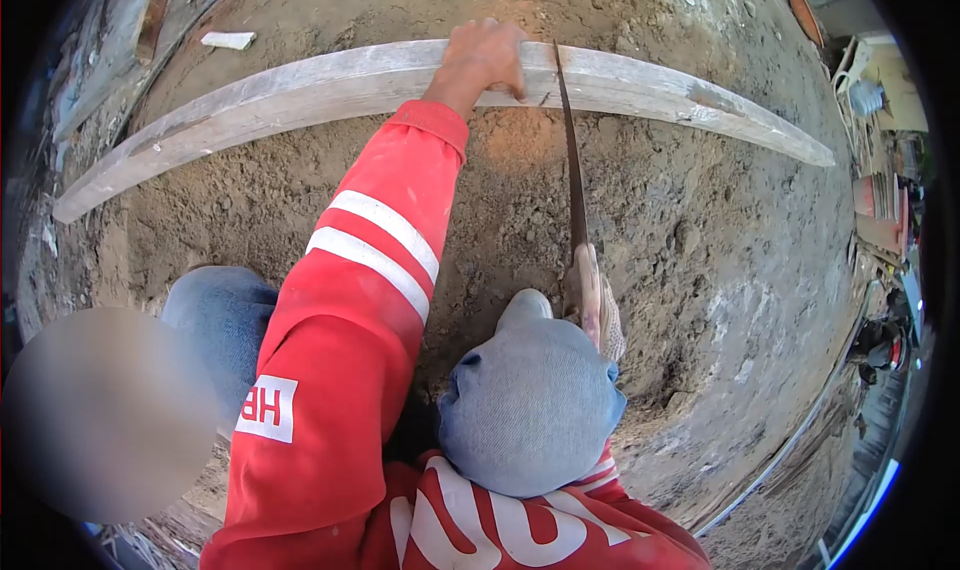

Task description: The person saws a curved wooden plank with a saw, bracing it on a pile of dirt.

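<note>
A long pale wooden beam lies across the upper part of the head view, looking curved through the lens. My left hand is closed over the beam near its middle, fingers over the far edge and thumb on the near side. Just right of it, a hand saw has its narrow end on the beam, where a dark line shows in the wood. The saw's handle end points back toward my right knee. My right hand, partly hidden behind the knee and seemingly gloved, is closed on the handle.
Rough dirt ground surrounds the beam. My knees in jeans are bent below. A white scrap lies at the upper left. Boards and clutter line the right edge. A blurred round patch covers the lower left.
</note>
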`<state>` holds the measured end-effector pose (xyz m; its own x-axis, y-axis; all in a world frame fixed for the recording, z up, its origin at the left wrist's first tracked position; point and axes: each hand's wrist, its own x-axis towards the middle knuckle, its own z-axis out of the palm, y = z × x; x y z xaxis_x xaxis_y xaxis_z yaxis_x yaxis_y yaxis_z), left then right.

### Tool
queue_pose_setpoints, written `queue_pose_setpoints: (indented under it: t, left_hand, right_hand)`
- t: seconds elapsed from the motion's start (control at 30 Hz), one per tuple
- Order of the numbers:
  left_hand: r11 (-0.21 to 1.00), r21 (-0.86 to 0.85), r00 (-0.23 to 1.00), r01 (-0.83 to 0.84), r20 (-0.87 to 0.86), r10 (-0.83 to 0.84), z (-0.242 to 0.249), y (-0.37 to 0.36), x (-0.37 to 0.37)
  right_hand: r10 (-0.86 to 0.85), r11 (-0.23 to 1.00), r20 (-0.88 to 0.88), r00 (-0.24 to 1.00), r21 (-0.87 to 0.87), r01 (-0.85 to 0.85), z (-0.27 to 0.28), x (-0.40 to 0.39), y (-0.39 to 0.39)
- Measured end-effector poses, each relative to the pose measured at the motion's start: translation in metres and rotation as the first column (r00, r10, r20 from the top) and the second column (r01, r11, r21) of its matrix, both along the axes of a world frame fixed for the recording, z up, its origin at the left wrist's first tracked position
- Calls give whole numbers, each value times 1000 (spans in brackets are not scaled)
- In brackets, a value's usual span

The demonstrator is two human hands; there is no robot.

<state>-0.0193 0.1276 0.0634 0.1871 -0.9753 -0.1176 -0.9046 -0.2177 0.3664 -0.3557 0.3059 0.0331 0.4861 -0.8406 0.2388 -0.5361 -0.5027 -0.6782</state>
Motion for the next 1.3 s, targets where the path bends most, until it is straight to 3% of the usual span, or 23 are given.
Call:
queue_pose_setpoints:
  t: [0.07,0.13,0.17,0.2,0.23,0.27,0.33,0.4,0.47,0.53,0.63,0.7,0.77,0.87,0.93,1.0,1.03,1.07,1.1,1.13,1.2,1.27,1.3]
  left_hand:
    - [996,84,1000,10,14,-12,3,-6,1]
    - [999,35,999,1,35,-3,-1,-1,-2]
    - [999,-13,999,-37,33,37,1,2,-5]
    - [1000,-24,998,-14,57,16,6,3,-8]
    - [999,24,997,-44,63,43,11,8,-10]
    - [994,72,995,-82,69,77,15,8,-9]
    - [995,76,996,-59,68,54,20,4,-4]
    - [995,86,998,-43,49,38,18,0,0]
    - [998,56,1000,15,-7,-15,12,-7,9]
    - [995,100,1000,14,15,-16,3,-21,17]
    - [991,137,1000,16,21,-19,0,-27,21]
    - [991,133,1000,21,7,-22,4,-27,16]
    - [999,43,999,-13,47,11,6,-16,10]
    - [987,160,1000,-21,-4,22,22,-15,10]
    - [983,181,1000,-11,-12,13,23,-18,12]
    - [980,198,1000,-7,-27,13,14,-26,18]
    - [980,198,1000,16,-19,-13,9,-31,23]
    - [979,200,999,39,-9,-38,4,-33,27]
    - [978,206,1000,31,-11,-29,2,-34,30]
    - [977,212,998,37,-63,-24,5,-36,31]
    - [971,233,993,62,-113,-36,2,-29,27]
    - [1000,27,1000,5,-31,-4,-5,-31,25]
    - [1000,19,999,11,-31,-11,-4,-30,23]
  right_hand:
    - [-29,995,-107,994,-97,19,2,-2,15]
    - [-27,999,-15,1000,-26,26,-7,44,-43]
    - [6,978,207,978,-206,38,8,83,-77]
    - [90,881,239,967,-472,35,12,107,-112]
    - [110,931,345,932,-363,24,21,126,-130]
    - [20,999,557,830,20,-37,23,135,-139]
    - [51,947,309,950,-317,52,25,128,-125]
    - [18,969,268,963,-244,50,0,91,-83]
    - [-49,957,56,997,-282,63,18,54,-32]
    - [-75,981,121,990,189,52,5,17,17]
    - [-107,959,224,969,280,41,17,22,18]
    - [11,1000,264,964,0,-12,12,56,-35]
    - [91,912,348,933,-405,62,-18,106,-106]
    - [75,941,405,911,-331,70,-9,136,-143]
    - [128,904,354,926,-426,38,-11,116,-124]
    - [0,986,235,972,-162,39,-19,71,-63]
    - [21,988,92,996,-152,-7,-3,49,-39]
    - [-103,968,212,972,246,49,-17,28,-1]
    - [21,982,73,997,-186,-7,-6,18,8]
    - [25,983,76,997,-182,-10,-7,20,7]
    - [-60,966,120,991,255,28,-5,31,6]
    - [66,960,164,984,-280,-18,-17,75,-62]
    - [65,939,276,959,-343,35,-28,101,-90]
